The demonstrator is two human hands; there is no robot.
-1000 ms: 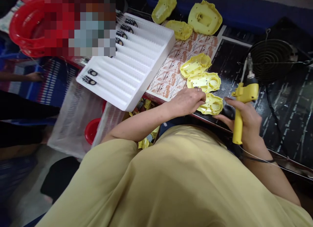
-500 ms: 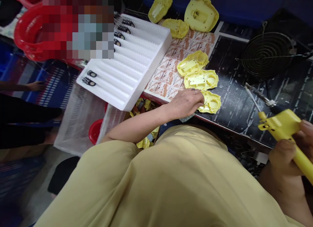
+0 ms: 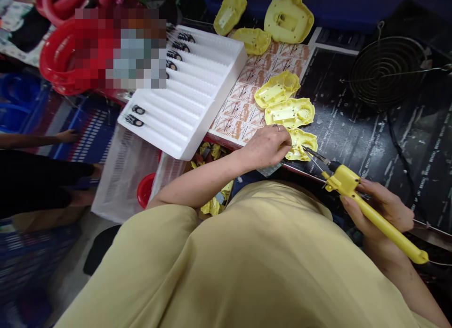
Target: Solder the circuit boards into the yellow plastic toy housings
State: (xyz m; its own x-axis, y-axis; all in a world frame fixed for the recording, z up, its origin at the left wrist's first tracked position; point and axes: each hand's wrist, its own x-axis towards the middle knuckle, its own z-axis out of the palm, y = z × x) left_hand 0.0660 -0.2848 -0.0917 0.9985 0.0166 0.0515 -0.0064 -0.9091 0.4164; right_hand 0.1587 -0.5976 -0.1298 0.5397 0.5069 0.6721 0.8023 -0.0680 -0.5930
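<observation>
A yellow soldering gun (image 3: 344, 181) is gripped in my right hand (image 3: 383, 210), its handle slanting down to the right. The metal tip and the thin feed tube beside it reach over the nearest yellow plastic shell (image 3: 307, 138), close to my left fingertips. My left hand (image 3: 266, 144), with a ring on one finger, is closed at the left end of that shell; whether a small part or wire is also pinched there is hidden. Directly behind it lie a second yellow shell (image 3: 291, 112) and a third shell (image 3: 277, 89), insides up.
A white foam tray (image 3: 197, 92) with black parts in its grooves overhangs the table's left side. More yellow shells (image 3: 289, 19) lie at the back. A round black fan grille (image 3: 386, 73) stands at right. Another person's arm (image 3: 35, 138) is at far left, near red basins (image 3: 58, 76).
My right hand has brought the soldering gun leftward from the right edge to the nearest shell, its tip now over it. My left hand stays at the shell. The view has shifted slightly.
</observation>
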